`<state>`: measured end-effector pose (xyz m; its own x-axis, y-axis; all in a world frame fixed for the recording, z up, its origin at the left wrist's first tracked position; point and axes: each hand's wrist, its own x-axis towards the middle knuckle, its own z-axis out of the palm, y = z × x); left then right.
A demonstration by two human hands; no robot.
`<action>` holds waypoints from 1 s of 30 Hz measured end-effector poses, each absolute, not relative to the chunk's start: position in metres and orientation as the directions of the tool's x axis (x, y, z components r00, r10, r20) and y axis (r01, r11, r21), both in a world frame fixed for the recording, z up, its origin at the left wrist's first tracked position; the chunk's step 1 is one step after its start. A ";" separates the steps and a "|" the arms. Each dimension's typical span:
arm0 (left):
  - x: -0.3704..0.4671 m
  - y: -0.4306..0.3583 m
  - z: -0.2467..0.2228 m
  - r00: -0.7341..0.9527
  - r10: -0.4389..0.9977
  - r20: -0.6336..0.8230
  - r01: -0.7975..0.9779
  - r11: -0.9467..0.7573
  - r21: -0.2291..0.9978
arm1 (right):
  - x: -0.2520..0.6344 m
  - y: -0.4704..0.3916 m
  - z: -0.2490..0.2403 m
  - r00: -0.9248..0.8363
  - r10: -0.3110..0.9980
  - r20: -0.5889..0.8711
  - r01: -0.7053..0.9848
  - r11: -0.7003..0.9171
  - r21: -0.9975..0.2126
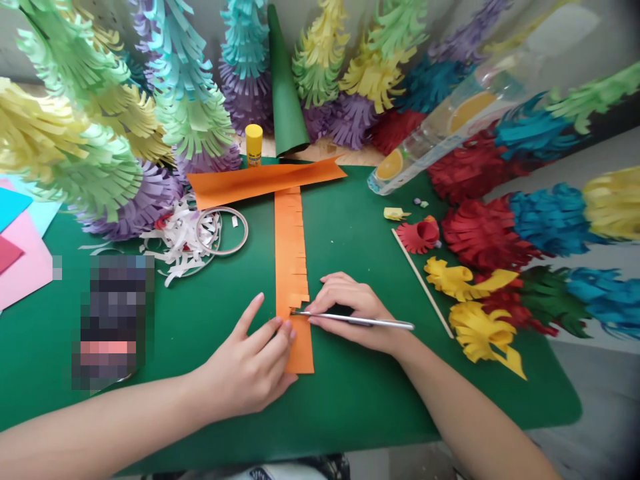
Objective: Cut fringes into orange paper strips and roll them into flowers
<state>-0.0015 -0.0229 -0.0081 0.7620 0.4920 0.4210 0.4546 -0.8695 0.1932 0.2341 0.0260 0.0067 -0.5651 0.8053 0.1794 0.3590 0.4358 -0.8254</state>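
An orange paper strip (289,253) lies lengthwise on the green mat, with a row of short cuts along its right edge. My left hand (253,363) rests on the strip's lower part, fingertips pressing it and the index finger raised, with nothing gripped. My right hand (353,310) pinches a thin silver craft knife (370,321), whose tip touches the strip beside my left fingertips. A second orange strip (265,180), creased lengthwise, lies across the top end of the first.
Fringed paper cones (185,87) line the back. A glue stick (254,147), a green cone (287,100) and a bottle (440,127) stand behind. Tape rings (245,233) and white scraps (183,237) sit left; a thin stick (423,283) and curled yellow paper (483,330) lie right.
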 end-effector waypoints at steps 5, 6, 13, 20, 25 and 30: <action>-0.001 -0.021 -0.010 0.750 0.497 0.436 0.481 -0.863 0.157 | 0.242 0.014 0.006 -0.365 0.910 0.198 0.237 0.296 -0.925; -0.001 -0.021 -0.010 0.749 0.493 0.442 0.482 -0.864 0.147 | 0.244 0.012 0.006 -0.336 0.921 0.195 0.230 0.281 -0.932; -0.001 -0.020 -0.012 0.762 0.446 0.469 0.461 -0.883 0.089 | 0.244 0.012 0.004 -0.367 0.903 0.222 0.217 0.315 -0.924; -0.002 -0.019 -0.013 0.783 0.386 0.488 0.422 -0.906 0.039 | 0.235 0.017 -0.002 -0.432 0.882 0.191 0.298 0.339 -0.892; -0.002 -0.020 -0.012 0.779 0.374 0.503 0.426 -0.905 0.012 | 0.232 0.016 -0.001 -0.471 0.862 0.188 0.326 0.368 -0.871; -0.002 -0.019 -0.012 0.785 0.375 0.493 0.426 -0.905 0.011 | 0.233 0.016 -0.002 -0.478 0.860 0.180 0.341 0.371 -0.864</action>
<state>-0.0018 -0.0186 -0.0117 0.7850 0.3750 0.4930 0.4256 -0.9049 0.0107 0.2330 0.0163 -0.0020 -0.4783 0.8595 0.1801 0.3413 0.3709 -0.8637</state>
